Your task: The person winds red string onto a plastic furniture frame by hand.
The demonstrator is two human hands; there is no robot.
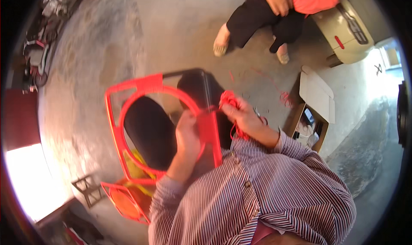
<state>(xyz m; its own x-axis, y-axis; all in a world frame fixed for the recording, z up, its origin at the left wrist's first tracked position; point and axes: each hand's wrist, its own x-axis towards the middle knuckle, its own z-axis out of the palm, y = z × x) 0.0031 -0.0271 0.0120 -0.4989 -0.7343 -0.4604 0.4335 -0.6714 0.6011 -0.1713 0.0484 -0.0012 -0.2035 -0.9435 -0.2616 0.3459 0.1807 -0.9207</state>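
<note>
Across my knees rests a rectangular frame with a large ring inside it (149, 83). Most of it is covered in red, while its far right corner shows bare black bars. My left hand (187, 135) is closed around the right side of the ring, beside a wide red section. To the right of the frame, my right hand (246, 116) pinches a bunched bundle of red cord (228, 98) close to the black side bar. Loose red strands (240, 132) hang under that hand. Motion blur hides the exact point where cord and bar meet.
An open cardboard box (295, 118) with small items stands at the right. Beyond sits another person (262, 20), near a pale rounded object (349, 33). Red scraps (285, 98) lie on the floor. At lower left are another orange-red frame (124, 202) and a small dark frame (89, 190).
</note>
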